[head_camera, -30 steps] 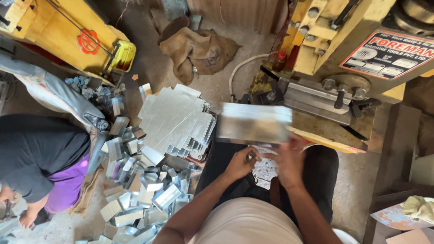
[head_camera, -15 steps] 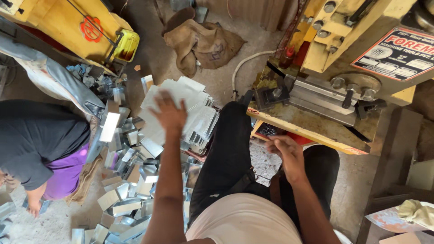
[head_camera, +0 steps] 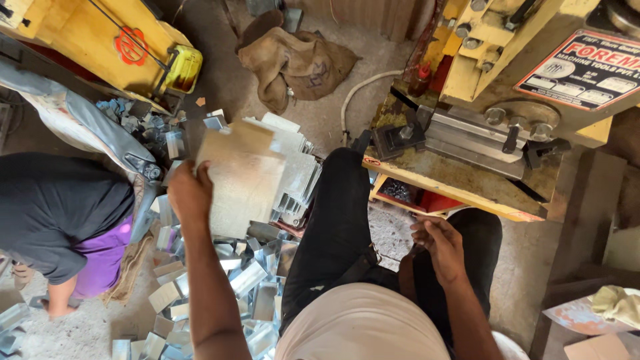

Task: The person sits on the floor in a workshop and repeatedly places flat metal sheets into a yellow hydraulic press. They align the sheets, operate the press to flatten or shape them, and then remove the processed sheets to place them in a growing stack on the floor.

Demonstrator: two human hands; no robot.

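The metal sheet [head_camera: 241, 179] is motion-blurred — the left hand [head_camera: 190, 193] hides its edge; right hand [head_camera: 440, 245] fingertips unclear.

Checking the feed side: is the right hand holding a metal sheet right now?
No: the right hand rests near the lap holding no sheet, while the left hand grips the flat metal sheet.

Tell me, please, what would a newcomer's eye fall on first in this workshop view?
Most likely the flat metal sheet that the left hand grips by its edge, above a stack of similar sheets on the floor. Next, the yellow press machine at upper right, with the right hand resting empty over the person's dark trousers. At lower left, bent metal pieces litter the floor beside another person in a black top.
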